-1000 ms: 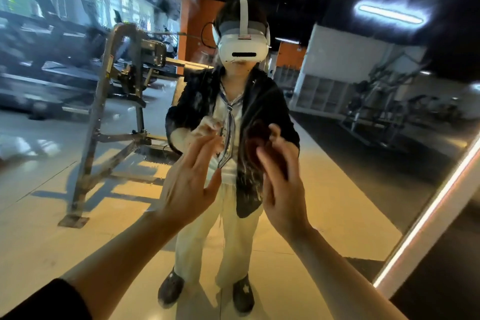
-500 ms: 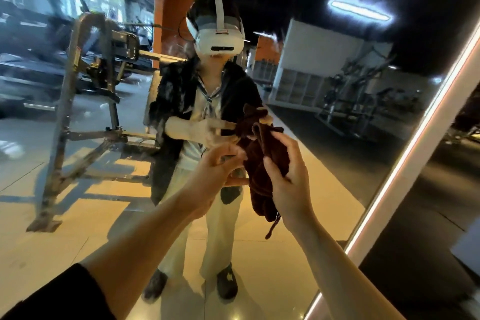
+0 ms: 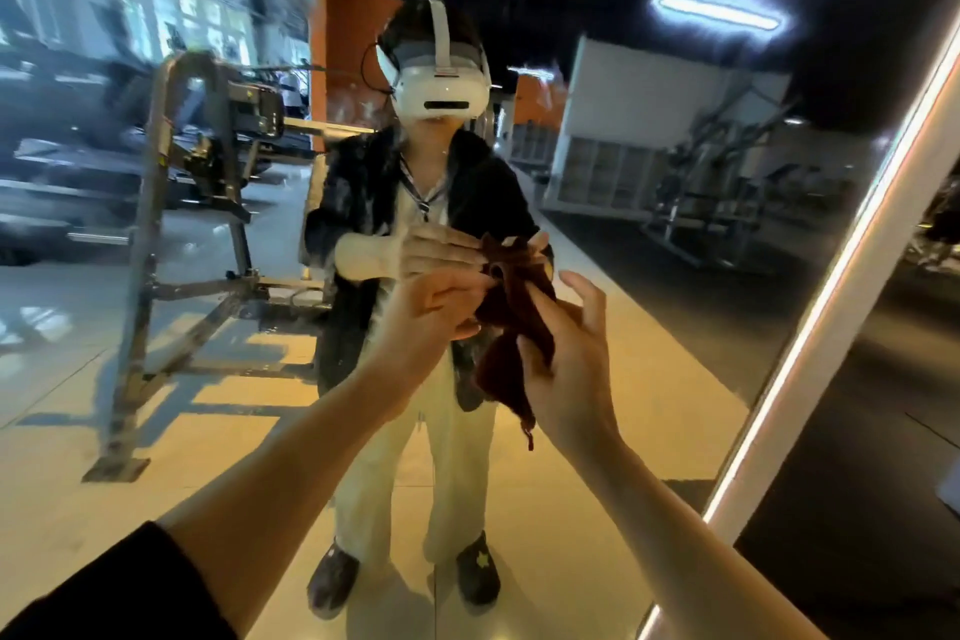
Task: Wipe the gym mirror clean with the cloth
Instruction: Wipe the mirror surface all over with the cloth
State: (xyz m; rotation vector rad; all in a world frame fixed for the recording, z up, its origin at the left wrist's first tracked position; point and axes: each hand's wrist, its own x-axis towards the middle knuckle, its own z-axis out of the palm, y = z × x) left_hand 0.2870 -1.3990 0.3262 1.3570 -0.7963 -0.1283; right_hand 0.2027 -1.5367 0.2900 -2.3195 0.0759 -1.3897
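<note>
The left hand (image 3: 436,312) pinches the top edge of the dark red cloth (image 3: 511,322) between thumb and fingertips; the right hand (image 3: 566,369) holds the lower part against its palm with the thumb, its fingers loosely spread; the cloth hangs bunched between the two hands, in front of the mirror (image 3: 649,327) and, as far as can be judged, not touching the glass; the step looks like arranging or folding the cloth before wiping; the next move calls for gathering it into a flat pad in one hand and pressing it to the glass, where faint smears show in front of the reflected person
</note>
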